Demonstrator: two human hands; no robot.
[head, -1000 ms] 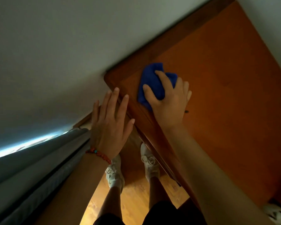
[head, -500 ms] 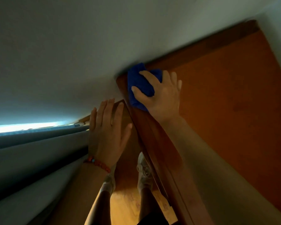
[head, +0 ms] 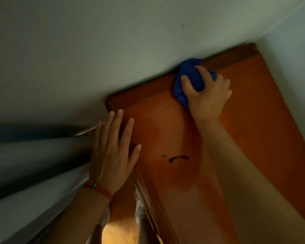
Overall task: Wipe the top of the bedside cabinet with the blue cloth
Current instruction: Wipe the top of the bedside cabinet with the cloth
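The orange-brown wooden top of the bedside cabinet (head: 264, 110) runs from the middle to the lower right, its back edge against the wall. My right hand (head: 207, 95) presses the bunched blue cloth (head: 187, 76) onto the top at the back edge, touching the wall. My left hand (head: 113, 152) lies flat with fingers spread over the cabinet's near left corner, a beaded bracelet on its wrist. A small dark mark (head: 176, 157) sits on the wood between my two arms.
A pale wall (head: 113, 41) fills the upper half and meets a side wall (head: 298, 59) at the right. Grey curtain folds (head: 33, 164) hang at the left. Below, a light wooden floor (head: 120, 231) and a white shoe (head: 139, 210) show beside the cabinet.
My right hand has slid the blue cloth from the cabinet's left corner along the back edge toward the right. My left hand has come to rest over the cabinet's left corner.
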